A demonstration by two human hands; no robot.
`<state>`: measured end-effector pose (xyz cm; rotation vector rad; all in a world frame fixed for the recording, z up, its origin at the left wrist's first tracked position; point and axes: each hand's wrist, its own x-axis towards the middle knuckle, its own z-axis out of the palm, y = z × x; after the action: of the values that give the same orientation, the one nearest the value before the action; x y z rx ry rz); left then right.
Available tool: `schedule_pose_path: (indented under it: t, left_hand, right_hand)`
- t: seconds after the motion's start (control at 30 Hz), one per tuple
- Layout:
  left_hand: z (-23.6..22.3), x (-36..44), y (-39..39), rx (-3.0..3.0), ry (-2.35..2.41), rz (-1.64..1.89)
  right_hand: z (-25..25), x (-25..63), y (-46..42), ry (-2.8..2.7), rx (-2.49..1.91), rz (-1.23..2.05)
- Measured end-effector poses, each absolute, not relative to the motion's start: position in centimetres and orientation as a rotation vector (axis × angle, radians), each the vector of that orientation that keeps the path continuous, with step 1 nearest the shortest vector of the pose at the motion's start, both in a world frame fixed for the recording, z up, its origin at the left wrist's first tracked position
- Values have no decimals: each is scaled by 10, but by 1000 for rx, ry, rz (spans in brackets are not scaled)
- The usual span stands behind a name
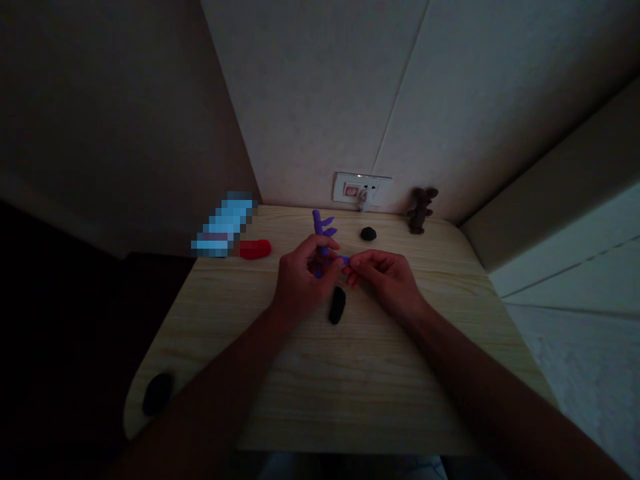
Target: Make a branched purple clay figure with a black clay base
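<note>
A purple branch-shaped piece (318, 222), which looks like modelling clay, stands tilted in my left hand (306, 273). Pointed side prongs stick out to the right from its upper part, and its lower part is partly covered by my fingers. My right hand (387, 277) pinches the outer end of a small purple bit (345, 261) beside my left thumb. Whether that bit is joined to the branch is hidden by the fingers. Just below the hands, a black elongated lump (337, 305) lies on the wooden table (350, 387).
Behind the hands is a round black lump (369, 234). A brown figure (423, 211) stands at the back right by the wall socket (363, 189). At the left lie a red piece (256, 249) and a pixelated bright screen (225, 225). Another black lump (158, 394) sits near the front left edge.
</note>
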<state>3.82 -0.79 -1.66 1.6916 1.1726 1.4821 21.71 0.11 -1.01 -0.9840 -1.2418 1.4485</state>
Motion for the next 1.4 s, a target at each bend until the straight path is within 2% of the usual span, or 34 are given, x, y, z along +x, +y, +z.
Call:
schedule_pose_path:
  t: [0.57,1.4]
  left_hand:
    - [-15,38,-9,1712,1156,1454]
    - [-16,38,-8,1623,1079,1421]
  right_hand:
    - [-8,219,-1,-1310,-1052,1335]
    - [-10,220,-1,-1343,-986,1372]
